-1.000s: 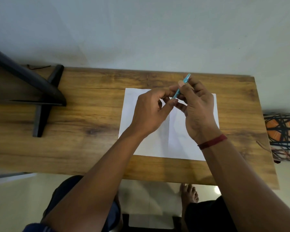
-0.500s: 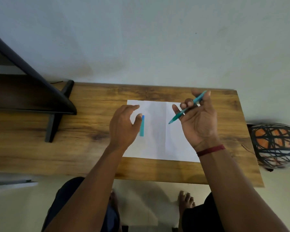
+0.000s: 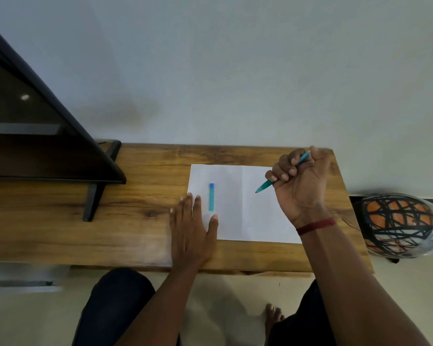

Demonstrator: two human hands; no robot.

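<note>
- One sheet of white paper (image 3: 245, 216) was counted on one wooden table (image 3: 140, 233).
- One teal pen (image 3: 265, 186) and one separate blue cap (image 3: 211, 197) were seen.
- Two hands were noted: one left hand (image 3: 191, 233) and one right hand (image 3: 300, 181).
- One red band (image 3: 315, 226) was seen at the right wrist.
- One dark screen (image 3: 35, 151) was counted at the left.
- One round orange-and-black object (image 3: 398, 226), possibly a ball, was made out at the blurred right edge.
</note>
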